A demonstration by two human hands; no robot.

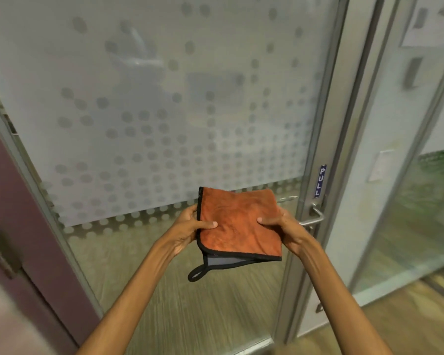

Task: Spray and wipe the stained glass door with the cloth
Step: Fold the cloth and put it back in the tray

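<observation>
A folded orange cloth [237, 222] with black edging is held up in front of a glass door [164, 98], at about the height of the door handle. The cloth is gripped on its left edge by the left hand [190, 226], with the thumb laid across the orange face and the fingers hidden behind. Its right edge is gripped the same way by the right hand [283, 228], thumb on top, fingers tucked under. A grey underside and a small black hanging loop [198, 273] are seen at the cloth's lower left corner. The door's upper part is covered by frosted film with a pattern of round dots, while the lower part is clear, and a wood-toned floor is seen through it. A metal lever handle [314, 217] is fixed to the door's frame just right of the right hand, and a small blue "PULL" sign [320, 181] is mounted above it.
</observation>
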